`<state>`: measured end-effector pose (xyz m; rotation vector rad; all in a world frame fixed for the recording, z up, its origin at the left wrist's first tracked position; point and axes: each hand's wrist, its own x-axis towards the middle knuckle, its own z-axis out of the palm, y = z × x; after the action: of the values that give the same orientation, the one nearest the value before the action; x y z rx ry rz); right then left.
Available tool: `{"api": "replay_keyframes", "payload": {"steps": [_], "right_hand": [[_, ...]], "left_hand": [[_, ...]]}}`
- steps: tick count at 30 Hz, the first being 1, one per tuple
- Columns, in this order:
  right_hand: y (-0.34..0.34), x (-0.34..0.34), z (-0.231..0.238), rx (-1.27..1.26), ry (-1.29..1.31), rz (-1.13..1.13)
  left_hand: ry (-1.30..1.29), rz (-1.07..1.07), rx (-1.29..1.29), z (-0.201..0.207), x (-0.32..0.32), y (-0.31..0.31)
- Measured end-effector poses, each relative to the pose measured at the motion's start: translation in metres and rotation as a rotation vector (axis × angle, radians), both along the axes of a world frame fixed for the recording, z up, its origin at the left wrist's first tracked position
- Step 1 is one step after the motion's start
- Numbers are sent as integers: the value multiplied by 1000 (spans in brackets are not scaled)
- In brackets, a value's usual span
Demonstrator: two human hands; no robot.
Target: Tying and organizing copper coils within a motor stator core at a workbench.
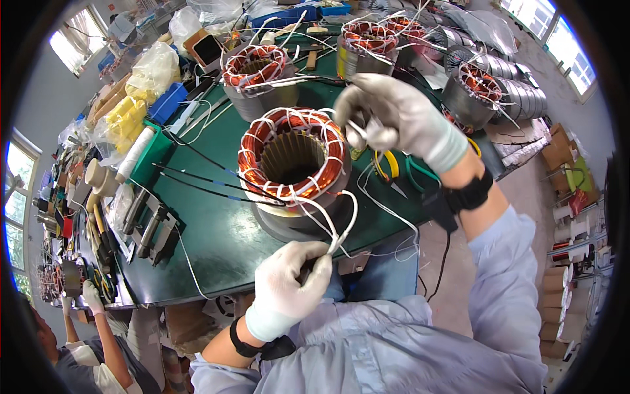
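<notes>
A motor stator (289,164) stands upright on the green tabletop near the middle. Its ring of copper windings is laced with white cord, and the bore shows slots. In a white glove, my left hand (293,279) pinches the white sleeved lead wires (333,230) that come off the stator's near right side. My right hand (400,118), also gloved, is raised beyond the stator's right side. Its fingers are curled in and slightly blurred; what they hold, if anything, I cannot make out. Black leads (216,184) run from the stator to the left.
Another wound stator (259,85) stands behind, with more at the back (367,52) and right (476,92). Yellow-handled scissors (388,167) lie right of the middle stator. Green tray (149,152), blue bin (167,102) and tools crowd the left. A co-worker's hand (93,295) shows lower left.
</notes>
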<state>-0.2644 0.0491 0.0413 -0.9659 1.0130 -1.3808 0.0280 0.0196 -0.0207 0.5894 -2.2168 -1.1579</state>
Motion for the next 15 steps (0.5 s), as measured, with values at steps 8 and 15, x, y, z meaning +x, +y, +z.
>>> {"api": "replay_keyframes", "payload": {"steps": [8, 15], "right_hand": [[61, 47, -70, 108, -204, -290], [65, 51, -73, 329, -410, -103]], "left_hand": [[-31, 62, 272, -9, -7, 12], [60, 111, 628, -8, -27, 27]]}}
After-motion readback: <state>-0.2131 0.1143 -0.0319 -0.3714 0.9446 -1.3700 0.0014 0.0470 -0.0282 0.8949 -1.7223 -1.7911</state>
